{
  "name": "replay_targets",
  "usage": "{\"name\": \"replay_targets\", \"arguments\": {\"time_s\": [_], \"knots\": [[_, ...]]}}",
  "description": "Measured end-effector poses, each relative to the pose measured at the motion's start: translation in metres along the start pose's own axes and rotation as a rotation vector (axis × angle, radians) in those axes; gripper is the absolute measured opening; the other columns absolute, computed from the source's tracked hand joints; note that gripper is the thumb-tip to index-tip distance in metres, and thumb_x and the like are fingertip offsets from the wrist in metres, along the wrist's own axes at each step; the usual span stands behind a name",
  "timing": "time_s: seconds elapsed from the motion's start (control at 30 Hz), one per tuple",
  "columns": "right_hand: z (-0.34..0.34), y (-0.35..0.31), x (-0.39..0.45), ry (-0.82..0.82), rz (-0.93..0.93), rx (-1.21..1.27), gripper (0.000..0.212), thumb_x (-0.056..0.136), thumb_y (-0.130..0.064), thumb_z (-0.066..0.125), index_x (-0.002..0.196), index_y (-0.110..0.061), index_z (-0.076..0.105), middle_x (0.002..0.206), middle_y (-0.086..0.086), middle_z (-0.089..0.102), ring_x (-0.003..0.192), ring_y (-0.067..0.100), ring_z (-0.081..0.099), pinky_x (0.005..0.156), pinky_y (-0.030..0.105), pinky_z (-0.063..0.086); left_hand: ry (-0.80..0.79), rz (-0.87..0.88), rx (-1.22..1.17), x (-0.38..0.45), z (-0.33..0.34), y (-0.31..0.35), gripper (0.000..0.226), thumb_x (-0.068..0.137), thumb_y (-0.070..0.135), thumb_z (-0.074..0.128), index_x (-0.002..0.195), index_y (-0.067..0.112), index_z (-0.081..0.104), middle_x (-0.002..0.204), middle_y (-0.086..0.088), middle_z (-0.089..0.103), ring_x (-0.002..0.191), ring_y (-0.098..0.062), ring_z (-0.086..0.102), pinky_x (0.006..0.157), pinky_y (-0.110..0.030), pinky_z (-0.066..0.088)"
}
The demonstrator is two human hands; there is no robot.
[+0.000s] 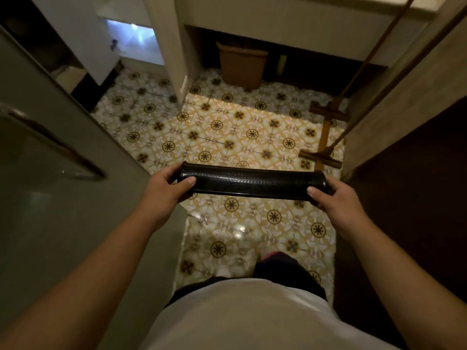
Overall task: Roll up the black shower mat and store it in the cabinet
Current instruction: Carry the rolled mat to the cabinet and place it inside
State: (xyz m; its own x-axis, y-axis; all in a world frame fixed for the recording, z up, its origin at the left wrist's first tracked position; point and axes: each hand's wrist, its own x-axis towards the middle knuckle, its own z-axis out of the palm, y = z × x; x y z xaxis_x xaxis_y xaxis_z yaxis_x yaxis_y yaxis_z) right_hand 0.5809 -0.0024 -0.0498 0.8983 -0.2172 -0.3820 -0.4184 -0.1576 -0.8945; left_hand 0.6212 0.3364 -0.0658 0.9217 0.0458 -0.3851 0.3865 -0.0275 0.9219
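The black shower mat (252, 183) is rolled into a long tube and held level in front of me, above the patterned floor tiles. My left hand (164, 190) grips its left end with the thumb on top. My right hand (333, 195) grips the right end the same way. An open grey door (50, 173) with a long handle stands at my left, and a dark opening (409, 198) lies at my right; which of these belongs to the cabinet I cannot tell.
A brown bin (241, 65) sits under a counter ahead. Two long-handled wooden floor tools (326, 132) lean at the right. A white post (171, 51) stands ahead at centre left. Patterned yellow floor (227, 130) lies between.
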Motion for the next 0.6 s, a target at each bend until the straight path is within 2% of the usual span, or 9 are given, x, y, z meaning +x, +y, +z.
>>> {"name": "replay_targets", "arguments": {"time_s": [0.1, 0.2, 0.27, 0.37, 0.47, 0.53, 0.6], "knots": [[-0.001, -0.021, 0.055, -0.057, -0.003, -0.026, 0.025, 0.090, -0.009, 0.062, 0.109, -0.026, 0.063, 0.100, -0.006, 0.068, 0.092, 0.013, 0.065, 0.080, 0.032, 0.054, 0.054, -0.003, 0.003, 0.039, 0.009, 0.011, 0.041, 0.089, 0.004, 0.063, 0.129, 0.010, 0.057, 0.115, -0.005, 0.064, 0.097, -0.018, 0.064, 0.074, -0.028, 0.056], [-0.002, -0.038, 0.119, -0.135, -0.031, -0.036, 0.028, 0.090, -0.008, 0.062, 0.102, -0.034, 0.062, 0.102, -0.008, 0.067, 0.093, 0.009, 0.065, 0.081, 0.029, 0.053, 0.122, -0.028, -0.008, 0.079, 0.020, 0.019, 0.046, 0.088, 0.006, 0.064, 0.133, 0.012, 0.055, 0.120, -0.007, 0.063, 0.104, -0.022, 0.064, 0.079, -0.032, 0.056], [-0.003, -0.053, 0.166, -0.180, -0.040, -0.051, 0.027, 0.090, -0.008, 0.063, 0.106, -0.029, 0.063, 0.103, -0.007, 0.067, 0.091, 0.007, 0.064, 0.081, 0.027, 0.053, 0.179, -0.036, -0.030, 0.105, 0.030, 0.027, 0.046, 0.088, 0.007, 0.065, 0.133, 0.014, 0.055, 0.122, -0.008, 0.062, 0.107, -0.024, 0.064, 0.080, -0.034, 0.055], [-0.006, -0.079, 0.233, -0.270, -0.072, -0.135, 0.025, 0.090, -0.009, 0.063, 0.112, -0.020, 0.063, 0.097, -0.007, 0.068, 0.081, 0.001, 0.064, 0.071, 0.018, 0.052, 0.254, -0.050, -0.045, 0.137, 0.046, 0.044, 0.048, 0.087, 0.008, 0.066, 0.133, 0.014, 0.054, 0.124, -0.010, 0.061, 0.107, -0.025, 0.064, 0.079, -0.033, 0.056], [-0.005, -0.107, 0.288, -0.345, -0.095, -0.173, 0.027, 0.090, -0.009, 0.064, 0.115, -0.018, 0.064, 0.100, -0.006, 0.069, 0.090, 0.010, 0.066, 0.079, 0.026, 0.053, 0.360, -0.054, -0.105, 0.158, 0.061, 0.063, 0.045, 0.088, 0.004, 0.064, 0.130, 0.016, 0.056, 0.120, -0.008, 0.061, 0.104, -0.024, 0.064, 0.083, -0.038, 0.057], [-0.001, -0.123, 0.322, -0.392, -0.119, -0.216, 0.026, 0.089, -0.010, 0.065, 0.112, -0.022, 0.065, 0.100, -0.005, 0.070, 0.092, 0.013, 0.067, 0.081, 0.030, 0.054, 0.400, -0.047, -0.128, 0.172, 0.067, 0.072, 0.040, 0.088, 0.004, 0.063, 0.125, 0.020, 0.058, 0.116, -0.006, 0.062, 0.103, -0.024, 0.064, 0.085, -0.040, 0.057], [0.009, -0.137, 0.352, -0.433, -0.140, -0.250, 0.025, 0.088, -0.012, 0.066, 0.106, -0.029, 0.066, 0.102, -0.003, 0.070, 0.096, 0.018, 0.067, 0.085, 0.035, 0.055, 0.456, -0.062, -0.151, 0.187, 0.068, 0.076, 0.042, 0.088, 0.005, 0.064, 0.128, 0.017, 0.058, 0.118, -0.005, 0.062, 0.104, -0.022, 0.065, 0.083, -0.037, 0.058]]}}
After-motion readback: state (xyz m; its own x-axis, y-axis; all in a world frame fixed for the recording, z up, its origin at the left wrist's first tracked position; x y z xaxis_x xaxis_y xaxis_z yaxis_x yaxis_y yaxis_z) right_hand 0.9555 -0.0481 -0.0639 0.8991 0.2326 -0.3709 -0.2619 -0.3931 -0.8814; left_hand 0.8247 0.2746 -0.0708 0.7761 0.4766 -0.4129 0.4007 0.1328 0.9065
